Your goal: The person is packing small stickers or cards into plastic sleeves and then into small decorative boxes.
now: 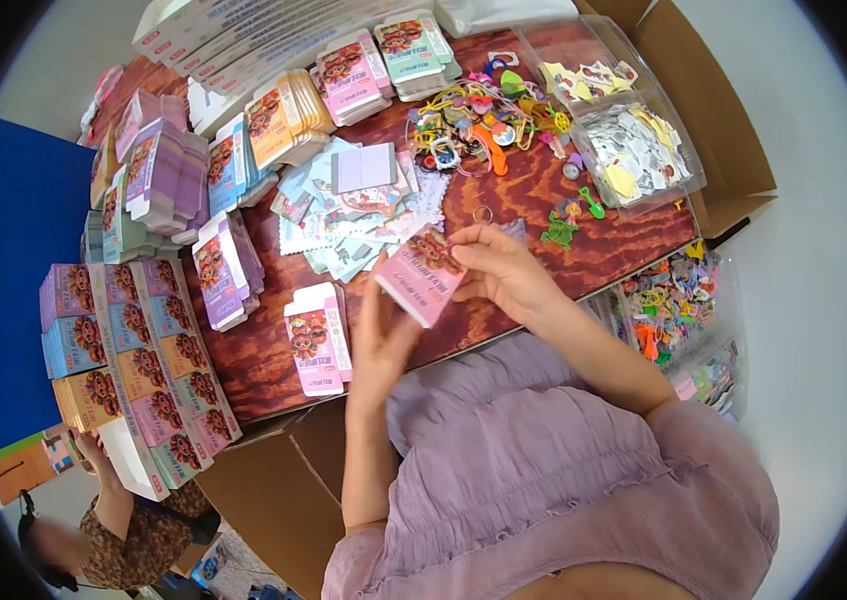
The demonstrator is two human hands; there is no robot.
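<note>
Holding: one small pink carton (420,282), printed card, rectangular, tilted, in front of you over the near part of the table (529,190). Left hand (389,340): yours, clamped on the carton's left and lower sides, some fingers hidden behind it. Right hand (512,272): yours, fingers at the carton's right edge; you cannot tell whether they pinch it or only touch it. Carton's back and inside: out of your sight.

Also about you: one stack of pink cartons (316,345), flat-faced, near your left hand; one loose pile of cards (359,225), some scallop-edged, overlapping so the lower ones are covered; one thin ring (484,214); one tangled heap of trinkets (489,125), glossy, many-coloured, individual shapes hard to separate; one clear plastic tray (696,172) of white and yellow pieces. Tabletop: glossy, red-brown, wavy-grained. Co-worker (124,535), lower left: partly cut off.
</note>
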